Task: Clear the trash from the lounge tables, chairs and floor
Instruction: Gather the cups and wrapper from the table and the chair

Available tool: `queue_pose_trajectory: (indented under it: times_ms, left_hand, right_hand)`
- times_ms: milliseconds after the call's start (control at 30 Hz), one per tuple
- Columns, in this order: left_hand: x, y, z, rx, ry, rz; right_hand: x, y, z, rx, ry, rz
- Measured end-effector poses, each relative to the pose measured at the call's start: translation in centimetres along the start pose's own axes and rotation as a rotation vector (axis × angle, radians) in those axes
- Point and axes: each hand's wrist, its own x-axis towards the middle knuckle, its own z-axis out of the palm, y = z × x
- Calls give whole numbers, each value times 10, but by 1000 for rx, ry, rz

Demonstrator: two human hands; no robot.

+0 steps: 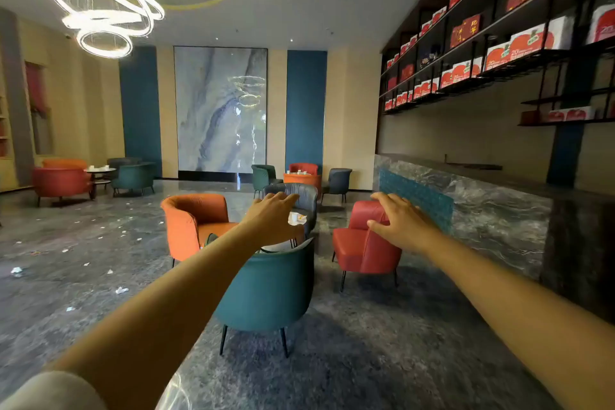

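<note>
our left hand (pixel 273 220) and right hand (pixel 399 223) stretch forward, fingers relaxed, grasping nothing. paper scraps (pixel 121 290) litter the floor (pixel 332 359) to the left; beyond the teal chair (pixel 266 289), crumpled trash (pixel 296 218) lies on the small desk (pixel 305 212). we should step closer first, then gather desk trash.

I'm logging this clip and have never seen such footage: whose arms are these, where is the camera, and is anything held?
No machine here. One camera sits on a person's head and looks forward, so the two bare arms are that person's own. The left hand and right hand reach out with relaxed fingers and hold nothing. Ahead stand a teal chair, an orange chair and a red chair, with white litter lying between them. Paper scraps lie scattered on the dark floor.
</note>
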Motion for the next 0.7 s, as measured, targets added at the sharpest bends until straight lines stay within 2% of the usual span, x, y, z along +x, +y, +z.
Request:
queue_pose_trajectory:
  times_ms: [333, 567, 700]
  left_hand:
    - [1, -5, 12, -19, 3, -28]
    - [1, -8, 22, -126, 32, -64]
    - [-5, -5, 27, -278, 88, -82]
  right_hand:
    - [-2, -2, 10, -1, 7, 17]
    - [-5, -7, 15, 42, 22, -6]
    - [-11, -13, 16, 131, 64, -18]
